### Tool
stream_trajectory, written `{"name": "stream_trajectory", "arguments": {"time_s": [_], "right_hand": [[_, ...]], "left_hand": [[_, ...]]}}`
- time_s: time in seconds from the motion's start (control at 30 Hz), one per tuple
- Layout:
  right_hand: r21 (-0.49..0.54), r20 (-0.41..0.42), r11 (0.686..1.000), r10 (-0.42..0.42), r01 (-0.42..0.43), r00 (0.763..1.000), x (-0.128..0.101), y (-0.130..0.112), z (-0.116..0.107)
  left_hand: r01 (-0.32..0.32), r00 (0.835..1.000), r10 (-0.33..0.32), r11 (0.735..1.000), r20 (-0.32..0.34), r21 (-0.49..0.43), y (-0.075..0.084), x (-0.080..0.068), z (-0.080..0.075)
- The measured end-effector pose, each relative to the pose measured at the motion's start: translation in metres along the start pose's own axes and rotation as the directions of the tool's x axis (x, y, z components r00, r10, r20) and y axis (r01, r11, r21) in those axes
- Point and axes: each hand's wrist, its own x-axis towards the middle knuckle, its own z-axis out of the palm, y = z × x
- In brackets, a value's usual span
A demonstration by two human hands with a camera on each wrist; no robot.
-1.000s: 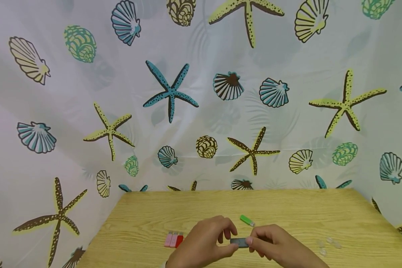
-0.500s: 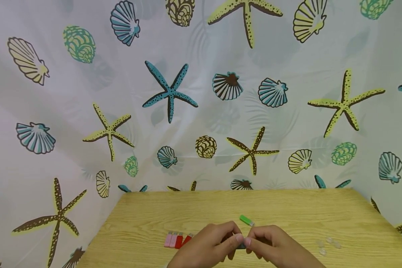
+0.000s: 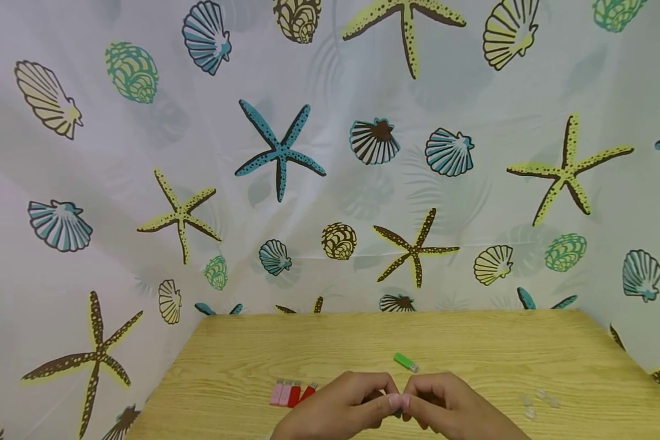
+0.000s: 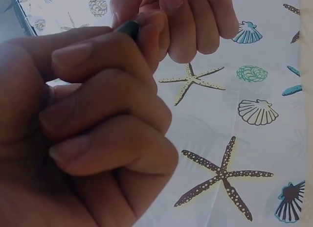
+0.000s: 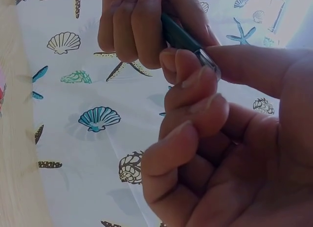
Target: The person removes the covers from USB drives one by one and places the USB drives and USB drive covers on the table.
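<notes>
Between my two hands is a dark USB stick (image 5: 178,34), mostly covered by fingers in the head view. My left hand (image 3: 341,406) grips its body with thumb and curled fingers. At the other end, my right hand (image 3: 453,404) pinches it where a clear, shiny part shows in the right wrist view. Whether that part is a cap or the bare plug, I cannot tell. The thumbs nearly touch. In the left wrist view only a small dark end (image 4: 129,28) of the stick shows.
A green USB stick (image 3: 403,362) lies beyond the hands on the wooden table (image 3: 242,348). Left of the left hand are pink USB sticks (image 3: 276,394) and red USB sticks (image 3: 294,397) in a row. Small clear pieces (image 3: 530,414) lie at the right. Patterned cloth surrounds the table.
My left hand has moved right and taken hold of the dark USB stick's free end, uncovering more of the red sticks. The right hand has stayed nearly in place.
</notes>
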Motion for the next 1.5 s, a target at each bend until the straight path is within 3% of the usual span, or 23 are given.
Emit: {"name": "stream_trajectory", "arguments": {"time_s": [0.47, 0.9, 1.1, 1.33, 1.5], "right_hand": [[0.001, 0.018, 1.000, -0.029, 0.029, 0.999, 0.000, -0.003, 0.003], [0.070, 0.065, 0.995, -0.074, 0.070, 0.995, 0.000, -0.003, 0.009], [0.008, 0.077, 0.991, -0.131, 0.131, 0.988, 0.000, -0.004, 0.012], [0.050, 0.120, 0.984, -0.175, 0.170, 0.977, 0.000, -0.003, 0.013], [0.024, 0.141, 0.979, -0.203, 0.202, 0.969, 0.001, -0.002, 0.013]], "left_hand": [[-0.058, 0.994, 0.061, 0.998, 0.090, -0.031, 0.005, -0.002, -0.002], [-0.101, 0.984, 0.105, 0.994, 0.145, -0.038, 0.007, -0.006, -0.001], [-0.144, 0.970, 0.150, 0.988, 0.190, -0.046, 0.009, -0.007, 0.000], [-0.113, 0.965, 0.120, 0.993, 0.232, -0.047, 0.012, -0.009, 0.001], [-0.114, 0.962, 0.120, 0.993, 0.244, -0.041, 0.013, -0.009, 0.001]]}}
